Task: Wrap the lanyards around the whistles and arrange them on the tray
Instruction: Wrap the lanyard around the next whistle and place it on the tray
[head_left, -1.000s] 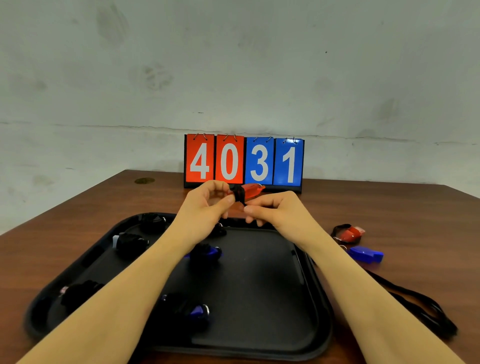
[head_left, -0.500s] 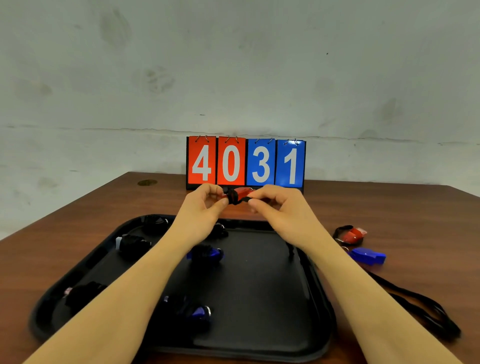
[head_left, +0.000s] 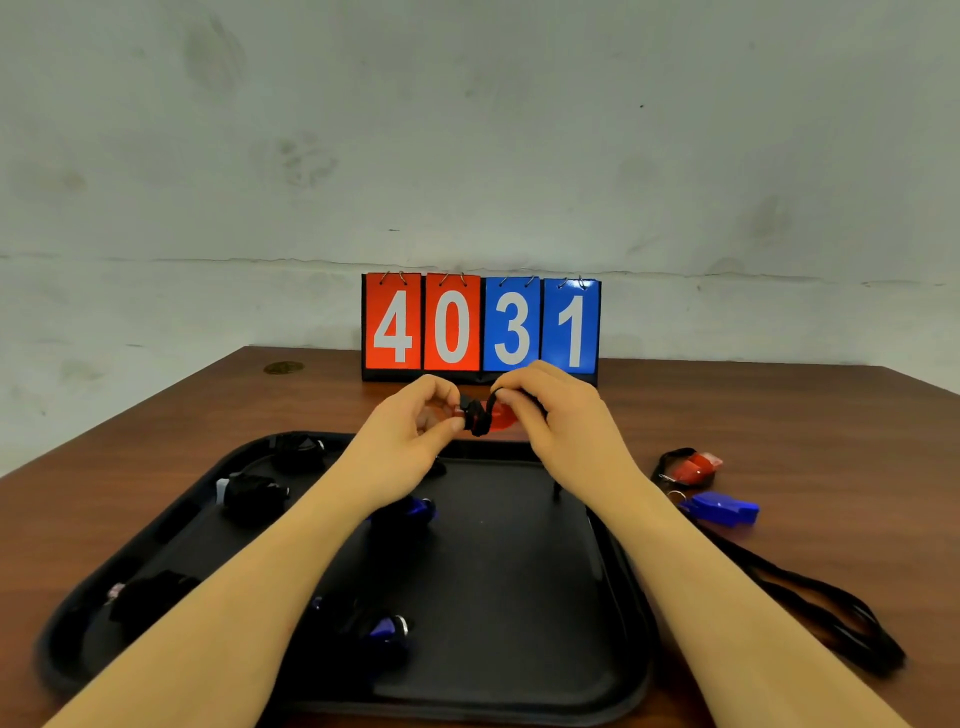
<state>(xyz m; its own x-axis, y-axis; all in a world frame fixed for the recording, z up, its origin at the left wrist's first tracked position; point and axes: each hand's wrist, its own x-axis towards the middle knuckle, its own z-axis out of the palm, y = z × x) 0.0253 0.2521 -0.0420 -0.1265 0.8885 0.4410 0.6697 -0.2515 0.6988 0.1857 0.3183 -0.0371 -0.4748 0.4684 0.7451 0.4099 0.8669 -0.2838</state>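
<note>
Left hand (head_left: 410, 431): I see it raised over the far edge of the tray, thumb and fingers curled, pinching the left end of the red whistle.
Right hand (head_left: 550, 415): up beside the left, fingers curled, pinching the black lanyard at the whistle's right side.
Red whistle (head_left: 500, 419): held in the air between both hands, above the tray's far edge; mostly hidden, only bits of red show.
Lanyard (head_left: 477, 415): black, bunched around the middle of the held whistle; I can't tell how many turns.
Tray (head_left: 519, 597): black, on the near half of the table, right side bare.
Wrapped whistles: several dark bundles on the tray's left half, one at the far left corner (head_left: 298, 452), one just nearer (head_left: 252, 491), one at the near left edge (head_left: 145, 597), two blue ones toward the middle (head_left: 410, 512) and (head_left: 384, 631).
Loose whistles: a second red whistle (head_left: 693, 467) and a blue whistle (head_left: 719, 509) on the table right of the tray, unwrapped.
Loose cord (head_left: 810, 608): black, trailing along the table toward the near right edge.
Scoreboard (head_left: 480, 325): at the table's far edge, reads 4031.
</note>
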